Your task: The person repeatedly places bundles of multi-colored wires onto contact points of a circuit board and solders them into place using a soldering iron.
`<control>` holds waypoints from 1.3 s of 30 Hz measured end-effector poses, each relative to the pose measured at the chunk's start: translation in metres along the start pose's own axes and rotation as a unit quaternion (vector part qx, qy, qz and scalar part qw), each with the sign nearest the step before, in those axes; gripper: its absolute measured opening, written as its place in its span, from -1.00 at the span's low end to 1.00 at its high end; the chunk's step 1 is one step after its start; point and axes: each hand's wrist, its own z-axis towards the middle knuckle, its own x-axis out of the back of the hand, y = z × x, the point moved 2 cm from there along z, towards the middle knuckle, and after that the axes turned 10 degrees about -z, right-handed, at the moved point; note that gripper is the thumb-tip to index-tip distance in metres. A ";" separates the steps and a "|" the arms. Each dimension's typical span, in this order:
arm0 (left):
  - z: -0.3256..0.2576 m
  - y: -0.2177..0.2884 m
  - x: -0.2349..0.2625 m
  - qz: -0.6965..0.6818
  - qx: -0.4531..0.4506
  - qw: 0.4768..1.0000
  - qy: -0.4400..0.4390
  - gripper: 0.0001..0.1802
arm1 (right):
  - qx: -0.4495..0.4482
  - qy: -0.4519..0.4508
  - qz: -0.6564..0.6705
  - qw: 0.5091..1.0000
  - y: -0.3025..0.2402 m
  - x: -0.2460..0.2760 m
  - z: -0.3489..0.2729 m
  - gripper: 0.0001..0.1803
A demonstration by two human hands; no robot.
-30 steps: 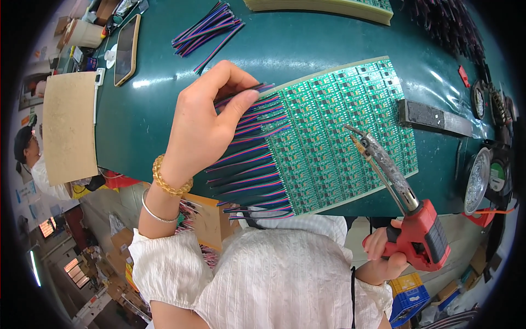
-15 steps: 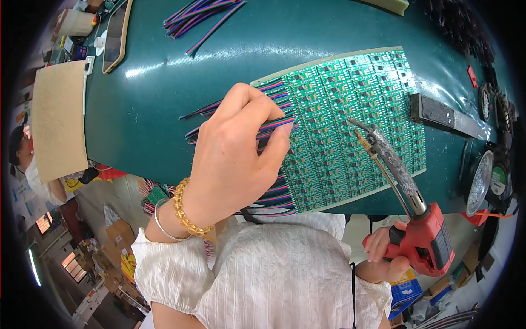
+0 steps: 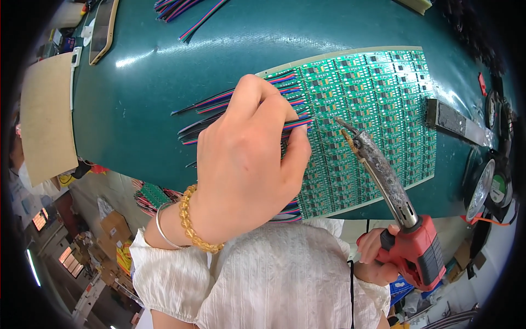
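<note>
My left hand (image 3: 246, 164) is closed in a pinch on a flat multicoloured wire strip (image 3: 296, 124), its ends over the left part of a green circuit board panel (image 3: 372, 120). More wire strips (image 3: 213, 101) lie along the panel's left edge, some hidden beneath my hand. In my right hand (image 3: 377, 257), fingers wrapped round the grip, is a red soldering gun (image 3: 417, 252) with a blackened metal barrel. Its tip and the thin feed tube beside it point at the held wire ends, a short gap to their right.
Loose wire strips (image 3: 189, 13) lie at the far left of the green table mat (image 3: 148, 98). A phone (image 3: 103, 30) and a tan board (image 3: 49, 118) are further left. To the right are a grey metal bar (image 3: 457, 122), a round metal dish (image 3: 480, 189) and a dark reel (image 3: 497, 183).
The soldering gun's tip has come left, nearer to the wire ends in my left hand. My left hand keeps its pinch on the strip. The whole view has shifted slightly.
</note>
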 end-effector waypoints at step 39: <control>-0.001 -0.002 -0.002 -0.006 -0.024 0.999 0.030 -0.83 | -0.221 -0.269 -0.007 0.937 -0.014 0.044 0.016 -0.52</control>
